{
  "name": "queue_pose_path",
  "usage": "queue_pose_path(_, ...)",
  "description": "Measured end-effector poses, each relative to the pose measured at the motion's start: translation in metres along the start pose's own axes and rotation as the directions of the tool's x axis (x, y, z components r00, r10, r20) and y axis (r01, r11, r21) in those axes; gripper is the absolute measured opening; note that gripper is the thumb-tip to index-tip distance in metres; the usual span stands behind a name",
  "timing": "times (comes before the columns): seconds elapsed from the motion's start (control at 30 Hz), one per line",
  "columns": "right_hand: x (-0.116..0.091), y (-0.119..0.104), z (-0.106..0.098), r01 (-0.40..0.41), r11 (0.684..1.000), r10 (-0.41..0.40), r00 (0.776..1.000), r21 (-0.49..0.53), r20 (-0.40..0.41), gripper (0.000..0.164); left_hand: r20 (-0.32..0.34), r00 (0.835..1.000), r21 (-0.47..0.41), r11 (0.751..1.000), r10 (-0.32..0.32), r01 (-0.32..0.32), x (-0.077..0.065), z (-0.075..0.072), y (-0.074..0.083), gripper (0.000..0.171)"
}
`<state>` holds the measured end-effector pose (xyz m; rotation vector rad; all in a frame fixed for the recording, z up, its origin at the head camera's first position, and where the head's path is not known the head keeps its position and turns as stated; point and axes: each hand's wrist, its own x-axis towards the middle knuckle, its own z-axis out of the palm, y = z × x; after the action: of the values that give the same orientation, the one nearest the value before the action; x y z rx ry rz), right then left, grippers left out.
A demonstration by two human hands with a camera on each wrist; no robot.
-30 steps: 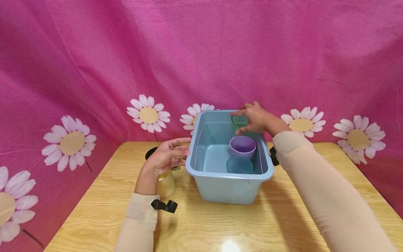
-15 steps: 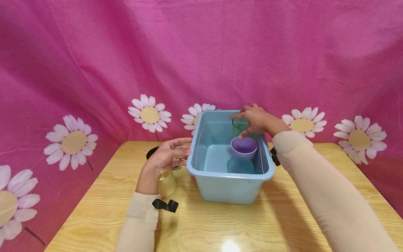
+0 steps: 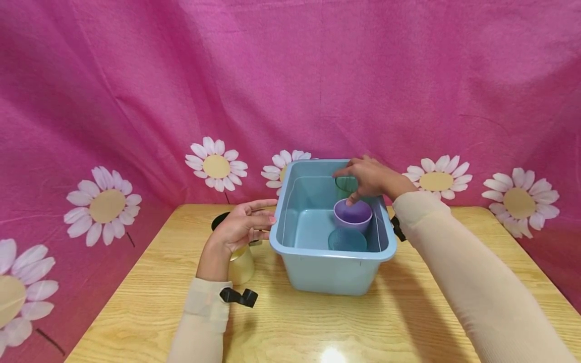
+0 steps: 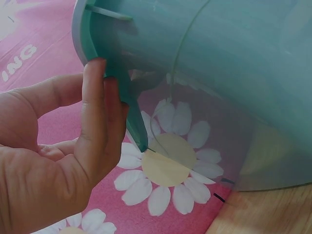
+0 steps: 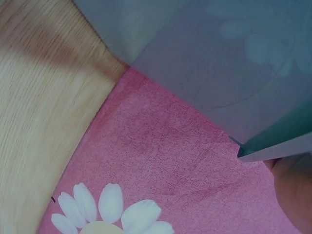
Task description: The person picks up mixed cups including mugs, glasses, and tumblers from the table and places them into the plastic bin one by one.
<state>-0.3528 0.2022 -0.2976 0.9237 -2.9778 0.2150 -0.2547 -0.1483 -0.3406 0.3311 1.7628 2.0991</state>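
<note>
On wooden table point(image 3: 290, 322), pink daisy cloth point(image 3: 317, 91) behind, blue tub point(image 3: 327, 275) — left hand point(image 3: 239, 224) relaxed, right hand point(image 3: 369, 176) spread

A light wood-grain table point(image 3: 290, 327), on it a blue tub point(image 3: 329, 275) and, to its left, a gold-coloured container point(image 3: 242, 268).

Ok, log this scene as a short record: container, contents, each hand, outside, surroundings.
Container: blue bin on wooden table
Contents: along its right side, far to near, green cup, purple bowl, round teal item
Left hand: fingers touching the bin's left rim
Right hand: over the green cup, thumb over the bowl; contact unclear
Outside: gold container left of the bin, partly hidden by left hand
Backdrop: pink cloth with white daisies
</note>
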Motion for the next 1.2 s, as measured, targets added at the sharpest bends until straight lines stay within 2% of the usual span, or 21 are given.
queue_pose_path(0.2,0.0005,0.0013,0.0,0.001,1.0,-0.001,1.0,0.012,0.024,0.081,0.011,1.0,-0.005,1.0,0.002,-0.002,0.0,-0.0003,0.0009,0.057)
queue_pose_path(0.47,0.0041,0.0052,0.0006,0.054,0.998,-0.052,0.997,-0.028,0.051,0.084,0.002,1.0,-0.008,1.0,-0.015,0.015,0.0002,0.0007,0.0014,0.055)
queue_pose_path(0.87,0.0071,0.0037,-0.001,0.031,0.998,-0.024,0.992,-0.054,0.126,0.082,0.001,1.0,-0.006,1.0,-0.013,0.013,0.0001,0.0002,0.0007,0.055)
queue_pose_path(1.2,0.0063,0.0037,-0.0001,0.039,0.998,-0.033,0.992,-0.051,0.121,0.079,0.005,1.0,-0.006,1.0,-0.002,0.002,-0.0008,0.0003,0.0005,0.055)
